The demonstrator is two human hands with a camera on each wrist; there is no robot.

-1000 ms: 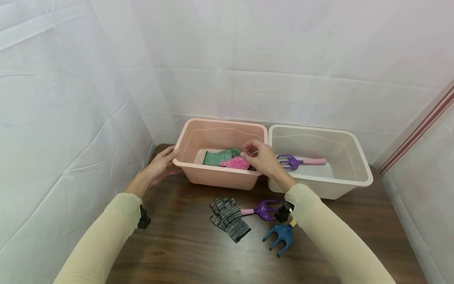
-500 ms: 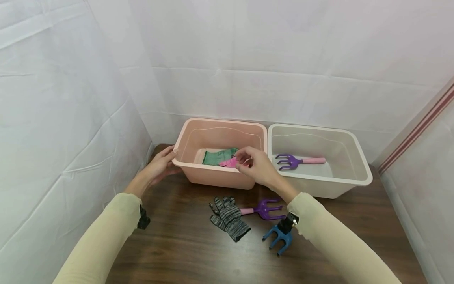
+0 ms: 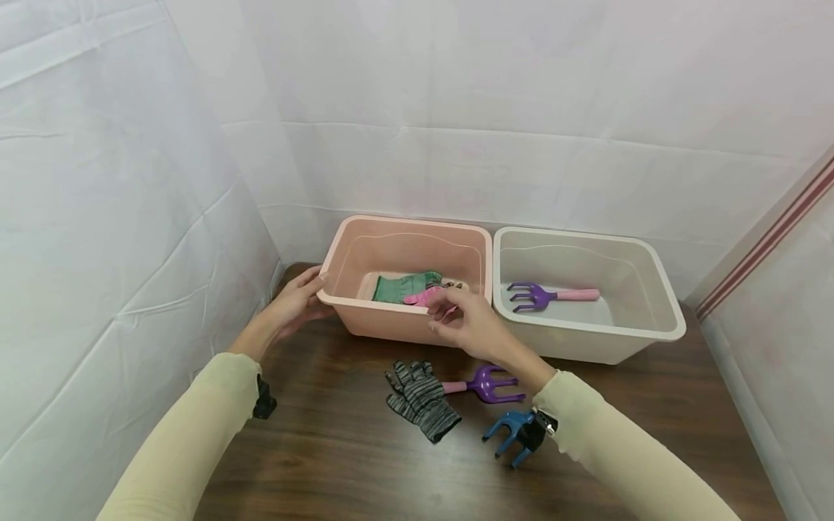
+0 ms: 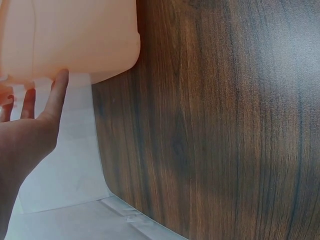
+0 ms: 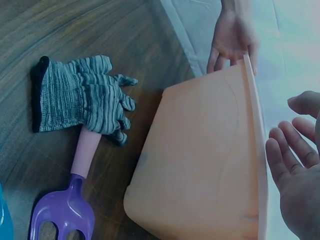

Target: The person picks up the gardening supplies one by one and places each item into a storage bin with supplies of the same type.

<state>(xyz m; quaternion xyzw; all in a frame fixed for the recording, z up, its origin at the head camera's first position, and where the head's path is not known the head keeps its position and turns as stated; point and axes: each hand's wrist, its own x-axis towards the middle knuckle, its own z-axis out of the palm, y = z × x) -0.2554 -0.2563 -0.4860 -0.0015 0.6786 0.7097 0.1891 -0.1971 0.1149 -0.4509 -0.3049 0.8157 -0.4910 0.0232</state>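
My left hand (image 3: 296, 304) holds the left end of a peach plastic bin (image 3: 391, 324), thumb at the rim and fingers against the outer wall. Above the bin's front rim, near its right corner, is my right hand (image 3: 472, 325); its fingers are loosely bent with nothing between them, as the right wrist view also shows. Inside the bin lie a green glove (image 3: 394, 289) and a pink glove (image 3: 422, 297), the pink one partly hidden by the right hand. On the table in front, a grey striped knit glove (image 5: 75, 95) covers the handle end of a purple hand fork (image 5: 67, 207).
A white bin (image 3: 586, 340) stands against the peach one's right side, with another purple hand fork (image 3: 537, 297) in it. Under the right wrist lies a blue hand fork (image 3: 511, 423), partly hidden. White cloth (image 3: 456, 166) walls enclose the wooden table (image 3: 326, 449).
The right hand has drawn back from over the pink glove toward the bin's front rim, uncovering a small patterned patch behind the glove. The left hand stays in place.
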